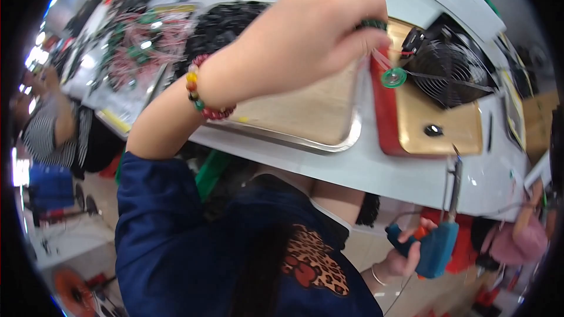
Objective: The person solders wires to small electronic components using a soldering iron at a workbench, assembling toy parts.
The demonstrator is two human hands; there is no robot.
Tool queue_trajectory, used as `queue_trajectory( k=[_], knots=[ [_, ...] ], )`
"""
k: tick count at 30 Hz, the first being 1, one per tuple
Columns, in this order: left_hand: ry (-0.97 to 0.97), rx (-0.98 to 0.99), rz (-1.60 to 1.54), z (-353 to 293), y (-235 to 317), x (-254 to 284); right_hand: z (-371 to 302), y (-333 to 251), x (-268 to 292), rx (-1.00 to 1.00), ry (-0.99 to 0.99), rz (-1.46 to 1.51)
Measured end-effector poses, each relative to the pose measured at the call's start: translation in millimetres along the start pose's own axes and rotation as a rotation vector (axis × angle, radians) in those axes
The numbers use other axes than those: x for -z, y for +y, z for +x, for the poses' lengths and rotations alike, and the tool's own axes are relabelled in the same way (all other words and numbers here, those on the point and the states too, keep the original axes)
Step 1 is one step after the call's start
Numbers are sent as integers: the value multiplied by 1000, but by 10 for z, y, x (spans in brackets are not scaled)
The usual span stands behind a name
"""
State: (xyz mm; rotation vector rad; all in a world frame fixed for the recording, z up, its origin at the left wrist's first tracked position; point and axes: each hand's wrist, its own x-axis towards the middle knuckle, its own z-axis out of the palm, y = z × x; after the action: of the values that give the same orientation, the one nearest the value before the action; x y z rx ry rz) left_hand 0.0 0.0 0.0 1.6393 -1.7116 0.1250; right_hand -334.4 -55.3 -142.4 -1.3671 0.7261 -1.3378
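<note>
One wired green disc (pixel 393 77) hangs from pinched left fingers (pixel 367 44); right fingers (pixel 413 253) grip a soldering gun (pixel 437 249).

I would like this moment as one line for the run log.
left hand: holding green disc by wires | right hand: holding blue soldering gun | gold tray: small black piece on it

A green, round disc (pixel 393 77) hung by thin pale wires (pixel 380 58) just below the left hand (pixel 311 41); a blue gun-shaped tool (pixel 437 249) pointed upward, gripped in the right hand (pixel 405 255).
</note>
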Motion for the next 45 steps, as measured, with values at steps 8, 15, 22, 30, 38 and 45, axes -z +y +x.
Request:
queue_trajectory(
  k=[8,15,22,30,38,45],
  knots=[
    [39,690,267,-1190,-1326,2254,-50,41,-89,42,-61,11],
    [-143,1036,800,-1688,-2127,2728,-45,40,-147,96,-77,-15],
    [-26,154,531,-556,-1430,863,-117,53,-84,87,-41,-67],
    [-123,217,600,121,-2113,-366,-141,7,-15,81,-48,-71],
    [-390,408,509,550,-2533,-653,-165,29,119,79,-8,-55],
    [-308,302,389,1078,-2166,-1000,-144,43,49,69,5,-36]
  ],
)
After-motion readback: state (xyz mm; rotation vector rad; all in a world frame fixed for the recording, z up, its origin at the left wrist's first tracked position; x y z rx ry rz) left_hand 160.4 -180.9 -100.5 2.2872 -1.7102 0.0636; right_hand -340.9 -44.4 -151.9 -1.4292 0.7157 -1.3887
